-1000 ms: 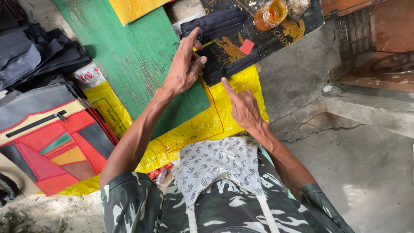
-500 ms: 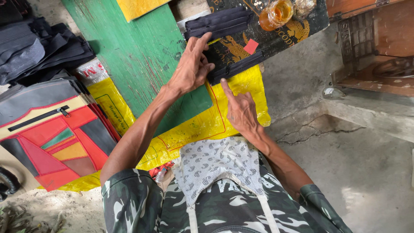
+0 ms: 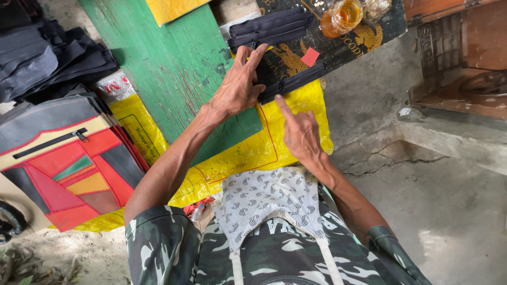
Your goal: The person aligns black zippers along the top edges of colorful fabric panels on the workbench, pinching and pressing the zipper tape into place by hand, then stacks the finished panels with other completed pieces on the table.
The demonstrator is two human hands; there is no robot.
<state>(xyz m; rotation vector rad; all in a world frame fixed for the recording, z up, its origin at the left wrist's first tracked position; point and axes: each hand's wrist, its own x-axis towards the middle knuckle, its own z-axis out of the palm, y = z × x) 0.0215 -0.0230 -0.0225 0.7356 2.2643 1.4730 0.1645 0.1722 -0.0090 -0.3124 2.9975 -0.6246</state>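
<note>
The left hand [image 3: 236, 87] lies on the black zipper strip [image 3: 293, 82], its grip pinching the strip's near end between thumb and fingers; the strip runs across a black printed board [image 3: 338, 50], just beyond the yellow sheet [image 3: 253, 153]; the right hand [image 3: 300, 132] hovers open over that sheet, forefinger stretched toward the strip, holding nothing; an amber glass jar [image 3: 341, 17] stands farther along the board; a green plank [image 3: 174, 63] lies beside the sheet.
</note>
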